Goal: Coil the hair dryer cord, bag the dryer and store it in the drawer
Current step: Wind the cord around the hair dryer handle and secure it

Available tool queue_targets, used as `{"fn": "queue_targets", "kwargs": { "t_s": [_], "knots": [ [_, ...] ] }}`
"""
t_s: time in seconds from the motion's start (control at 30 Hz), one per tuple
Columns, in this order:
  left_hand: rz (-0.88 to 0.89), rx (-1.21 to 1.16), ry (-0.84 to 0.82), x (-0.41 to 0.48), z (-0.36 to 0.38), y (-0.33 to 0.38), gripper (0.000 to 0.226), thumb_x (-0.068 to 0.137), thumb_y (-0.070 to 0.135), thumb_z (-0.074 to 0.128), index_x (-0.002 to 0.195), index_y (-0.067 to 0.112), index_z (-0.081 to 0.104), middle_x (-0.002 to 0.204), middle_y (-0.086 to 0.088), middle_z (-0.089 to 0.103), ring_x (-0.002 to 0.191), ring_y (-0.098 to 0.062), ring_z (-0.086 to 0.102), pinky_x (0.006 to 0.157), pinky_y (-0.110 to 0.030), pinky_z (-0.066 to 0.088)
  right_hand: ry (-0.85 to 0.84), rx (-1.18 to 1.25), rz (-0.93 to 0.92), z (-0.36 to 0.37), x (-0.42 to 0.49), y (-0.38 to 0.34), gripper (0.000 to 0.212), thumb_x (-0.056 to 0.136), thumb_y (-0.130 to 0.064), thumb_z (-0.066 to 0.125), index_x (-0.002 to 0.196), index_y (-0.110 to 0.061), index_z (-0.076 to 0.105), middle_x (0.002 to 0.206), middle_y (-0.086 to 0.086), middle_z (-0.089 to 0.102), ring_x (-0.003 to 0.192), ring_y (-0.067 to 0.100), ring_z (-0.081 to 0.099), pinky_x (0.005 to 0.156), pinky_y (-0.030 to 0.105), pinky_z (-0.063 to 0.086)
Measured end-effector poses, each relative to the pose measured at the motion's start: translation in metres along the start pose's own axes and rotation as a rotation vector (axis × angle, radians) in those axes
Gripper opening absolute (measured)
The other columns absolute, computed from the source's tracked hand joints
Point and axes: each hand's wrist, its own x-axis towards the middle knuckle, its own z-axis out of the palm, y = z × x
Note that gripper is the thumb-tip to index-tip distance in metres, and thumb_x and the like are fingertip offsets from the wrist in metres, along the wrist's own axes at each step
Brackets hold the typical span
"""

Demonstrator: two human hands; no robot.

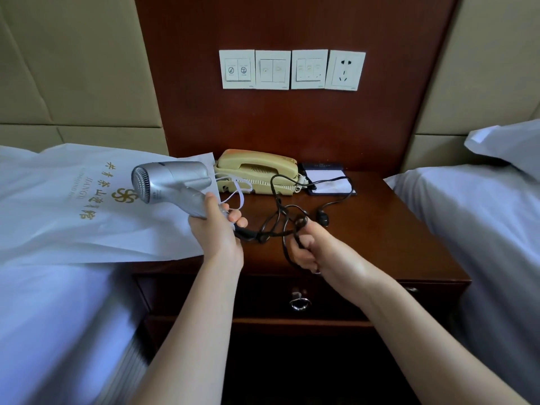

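Now, with the left hand (217, 229) gripping the dryer (172, 182) handle above the nightstand (380, 229) and the right hand (306, 249) clenched on the tangled cord (277, 217), loops should probably be even, loose and untwisted.

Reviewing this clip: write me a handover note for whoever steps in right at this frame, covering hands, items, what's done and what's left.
Left hand grips the hair dryer by its handle, held above the nightstand.
Right hand is closed on the black cord; a few loose loops hang between the hands, and the plug end trails on the nightstand.
White bag lies on the left bed, empty as far as I can see.
Drawer is shut.
Done: coiling begun.
Left: finish the coil, bag the dryer, open the drawer, store it.
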Motion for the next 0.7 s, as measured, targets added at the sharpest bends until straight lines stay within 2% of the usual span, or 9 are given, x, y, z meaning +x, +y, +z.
{"fn": "queue_targets", "kwargs": {
  "t_s": [0.1, 0.17, 0.23, 0.3, 0.4, 0.5, 0.57, 0.63, 0.7],
  "knots": [
    [0.031, 0.028, 0.014, 0.008, -0.005, 0.007, 0.027, 0.094, 0.02, 0.046, 0.07, 0.012, 0.038, 0.062, -0.002, 0.038, 0.034, -0.007, 0.034, 0.037, -0.016, 0.029, 0.059, -0.03, -0.007, -0.012, -0.012, -0.001, 0.061, 0.086, -0.066, 0.021, 0.051, -0.017, 0.023, 0.051, -0.003, 0.025, 0.054, 0.015, 0.022, 0.064, 0.025, 0.026],
    [0.025, 0.063, 0.021, 0.013, -0.01, 0.011, 0.025, 0.094, 0.021, 0.047, 0.072, 0.012, 0.038, 0.064, -0.002, 0.039, 0.034, -0.007, 0.035, 0.037, -0.016, 0.03, 0.176, -0.112, -0.052, -0.017, -0.018, -0.003, 0.058, 0.091, -0.055, 0.041, 0.051, -0.019, 0.022, 0.052, 0.0, 0.02, 0.051, 0.013, 0.019, 0.059, 0.023, 0.026],
    [0.013, 0.161, 0.005, 0.014, -0.014, 0.011, 0.022, 0.093, 0.021, 0.047, 0.076, 0.012, 0.038, 0.065, -0.002, 0.041, 0.034, -0.008, 0.035, 0.037, -0.017, 0.031, 0.252, -0.248, -0.149, -0.017, -0.019, -0.001, 0.055, 0.09, -0.038, 0.055, 0.051, -0.018, 0.022, 0.051, -0.001, 0.018, 0.047, 0.011, 0.016, 0.05, 0.024, 0.019],
    [0.026, 0.263, -0.025, 0.014, -0.017, 0.01, 0.02, 0.093, 0.02, 0.048, 0.077, 0.013, 0.038, 0.065, -0.002, 0.042, 0.036, -0.009, 0.035, 0.038, -0.019, 0.03, 0.282, -0.449, -0.227, -0.017, -0.018, 0.001, 0.053, 0.092, -0.036, 0.052, 0.052, -0.014, 0.026, 0.05, 0.0, 0.021, 0.046, 0.011, 0.019, 0.047, 0.025, 0.018],
    [0.053, 0.318, -0.084, 0.012, -0.019, 0.011, 0.021, 0.093, 0.017, 0.047, 0.074, 0.014, 0.039, 0.064, -0.003, 0.041, 0.038, -0.01, 0.034, 0.038, -0.02, 0.029, 0.298, -0.592, -0.236, -0.02, -0.017, 0.002, 0.049, 0.095, -0.034, 0.047, 0.054, -0.007, 0.042, 0.049, 0.003, 0.038, 0.045, 0.013, 0.035, 0.048, 0.024, 0.029],
    [0.057, 0.358, -0.129, 0.006, -0.021, 0.011, 0.021, 0.094, 0.016, 0.047, 0.075, 0.014, 0.038, 0.066, -0.004, 0.041, 0.034, -0.008, 0.035, 0.036, -0.02, 0.029, 0.417, -0.675, -0.274, -0.022, -0.014, 0.001, 0.036, 0.095, -0.028, 0.05, 0.061, -0.015, 0.053, 0.055, -0.002, 0.052, 0.051, 0.012, 0.047, 0.053, 0.026, 0.036],
    [0.066, 0.391, -0.159, 0.005, -0.022, 0.013, 0.019, 0.094, 0.016, 0.048, 0.079, 0.013, 0.037, 0.067, -0.004, 0.041, 0.032, -0.007, 0.036, 0.035, -0.02, 0.03, 0.487, -0.736, -0.284, -0.023, -0.012, -0.003, 0.02, 0.092, -0.027, 0.054, 0.077, -0.02, 0.066, 0.068, -0.006, 0.065, 0.063, 0.012, 0.059, 0.06, 0.025, 0.044],
    [0.065, 0.409, -0.181, 0.005, -0.022, 0.02, 0.017, 0.093, 0.016, 0.05, 0.083, 0.013, 0.037, 0.066, -0.004, 0.042, 0.032, -0.007, 0.036, 0.035, -0.021, 0.032, 0.528, -0.803, -0.302, -0.025, -0.013, -0.008, 0.017, 0.09, -0.031, 0.057, 0.077, -0.025, 0.065, 0.066, -0.007, 0.064, 0.062, 0.011, 0.058, 0.056, 0.017, 0.04],
    [0.066, 0.424, -0.22, 0.007, -0.021, 0.027, 0.016, 0.093, 0.016, 0.05, 0.083, 0.014, 0.038, 0.066, -0.004, 0.042, 0.032, -0.008, 0.035, 0.035, -0.02, 0.033, 0.555, -0.839, -0.334, -0.03, -0.014, -0.011, 0.021, 0.089, -0.036, 0.057, 0.069, -0.029, 0.057, 0.056, -0.005, 0.057, 0.055, 0.012, 0.053, 0.052, 0.017, 0.034]
  ]
}}
